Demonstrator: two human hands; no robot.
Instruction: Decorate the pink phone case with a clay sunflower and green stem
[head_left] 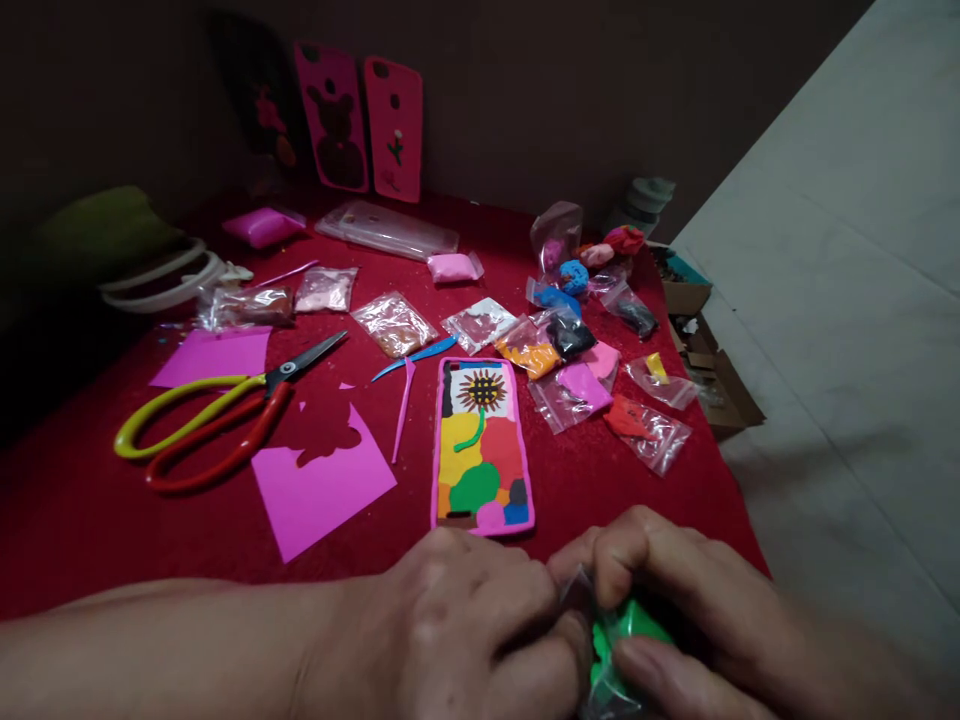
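Low at the right of the view, a small clear plastic bag of green modelling clay (634, 625) is between my two hands. My left hand (480, 620) is closed, its fingertips pressed on the bag's left side. From the other side my right hand (675, 590) grips the same bag, thumb below and fingers curled above. Just beyond my left knuckles lies a pink-rimmed phone case (484, 470), its back covered in coloured clay patches. A clay sunflower (481, 392) with a curved green stem decorates its upper half.
Scissors (247, 385) with yellow and red handles lie left, near cut pink paper (322, 490). A pink stick (403, 410) and blue tool (416, 357) rest beside the case. Several clay bags (529, 350) spread right. Decorated cases (394, 130) lean behind; the table edge (724, 480) is right.
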